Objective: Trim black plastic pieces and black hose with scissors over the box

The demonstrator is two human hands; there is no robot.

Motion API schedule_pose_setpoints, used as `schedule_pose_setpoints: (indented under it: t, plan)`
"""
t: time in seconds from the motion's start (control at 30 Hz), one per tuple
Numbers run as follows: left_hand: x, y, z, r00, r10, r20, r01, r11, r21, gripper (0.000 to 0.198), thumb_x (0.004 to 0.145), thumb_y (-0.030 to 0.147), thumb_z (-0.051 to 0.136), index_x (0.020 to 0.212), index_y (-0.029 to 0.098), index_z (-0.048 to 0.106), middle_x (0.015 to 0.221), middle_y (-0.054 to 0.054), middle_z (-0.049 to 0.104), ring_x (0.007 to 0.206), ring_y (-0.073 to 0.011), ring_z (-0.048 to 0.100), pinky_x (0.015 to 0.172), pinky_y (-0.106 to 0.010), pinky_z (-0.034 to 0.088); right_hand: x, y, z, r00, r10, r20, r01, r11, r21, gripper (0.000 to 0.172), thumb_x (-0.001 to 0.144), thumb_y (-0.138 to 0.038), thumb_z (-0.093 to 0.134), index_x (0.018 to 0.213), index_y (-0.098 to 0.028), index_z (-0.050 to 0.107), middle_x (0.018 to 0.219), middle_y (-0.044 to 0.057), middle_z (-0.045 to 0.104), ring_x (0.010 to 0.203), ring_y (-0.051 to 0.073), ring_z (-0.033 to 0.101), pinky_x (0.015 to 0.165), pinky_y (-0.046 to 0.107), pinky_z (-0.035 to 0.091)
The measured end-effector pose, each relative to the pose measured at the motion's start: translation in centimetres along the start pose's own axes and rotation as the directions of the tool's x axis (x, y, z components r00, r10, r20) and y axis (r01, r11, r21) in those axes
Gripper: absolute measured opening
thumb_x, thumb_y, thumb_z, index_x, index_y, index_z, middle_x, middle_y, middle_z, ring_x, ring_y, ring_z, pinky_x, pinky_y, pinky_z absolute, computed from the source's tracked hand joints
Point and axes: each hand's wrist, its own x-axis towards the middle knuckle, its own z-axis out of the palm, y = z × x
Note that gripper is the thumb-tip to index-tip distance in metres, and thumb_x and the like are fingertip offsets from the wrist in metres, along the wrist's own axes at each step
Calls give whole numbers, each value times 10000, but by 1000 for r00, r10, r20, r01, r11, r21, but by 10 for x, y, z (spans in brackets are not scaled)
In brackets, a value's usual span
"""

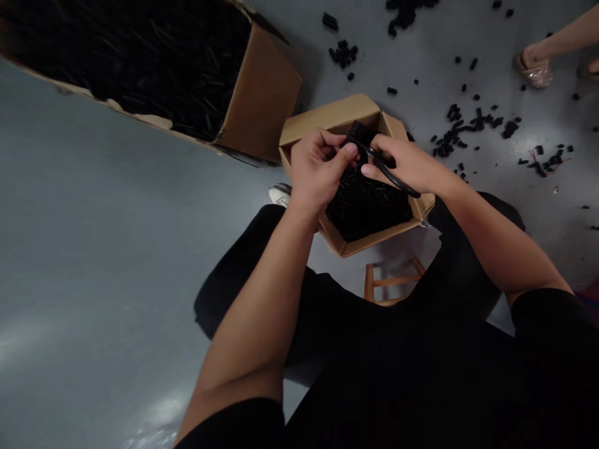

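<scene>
Both hands were raised together over a small open brown cardboard box [327, 118], forearms bare and converging from either side of it. The left hand [319, 169] hovered above the box's left rim, wrist bent inward, fingers curled and thumb pressed to the fingertips in a tight pinch. The right hand [408, 165] was above the box's right half, knuckles up, fingers folded closed around the same thing.

Between them ran a thin black cable [397, 183], glossy and slightly curved, ending in a blocky black plug [357, 130] that stood up over the far edge of the box. The left hand pinched the cable just below the plug. The right hand held the stretch beside it, and the loose tail crossed the back of that hand toward the box's right corner.

Short black plastic pieces [365, 209] filled the box under the hands. It sat on a grey floor [93, 249], with a small wooden stool [390, 280] just on its near side. A large brown cardboard box [262, 100] of black parts lay just beyond it to the left, and scattered black bits [452, 140] dotted the floor to its right. Well beyond those was another person's foot in a glittery sandal [536, 68].
</scene>
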Motion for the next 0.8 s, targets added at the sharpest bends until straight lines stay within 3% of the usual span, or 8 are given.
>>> schedule_pose_setpoints:
  t: [0.27, 0.6, 0.8]
  plan:
    - [-2, 1, -11, 997, -6, 83, 4, 1000, 18, 609, 849, 737, 978, 915, 257, 609, 769, -1, 727, 813, -243, 841, 800, -378, 718, -6, 0, 4, 999, -25, -20, 25, 1000, 6, 413, 1007, -626, 742, 1057, -231, 632, 910, 13, 682, 881, 207, 594, 835, 353, 460]
    - [-16, 20, -10, 991, -76, 108, 76, 997, 6, 435, 966, 549, 952, 933, 247, 641, 769, -22, 758, 852, -251, 848, 829, -376, 712, -12, 6, 8, 1000, 11, -13, -11, 1000, 13, 380, 961, -530, 798, 1152, -221, 687, 928, 22, 706, 852, 203, 582, 824, 360, 463]
    - [-18, 29, -16, 987, -38, 158, 28, 997, 68, 470, 1018, 667, 851, 872, 253, 684, 733, -22, 744, 806, -232, 817, 799, -353, 686, -21, 4, 2, 1000, -20, -22, 21, 999, 35, 455, 948, -651, 808, 1108, -233, 727, 909, 20, 709, 870, 205, 585, 823, 353, 451]
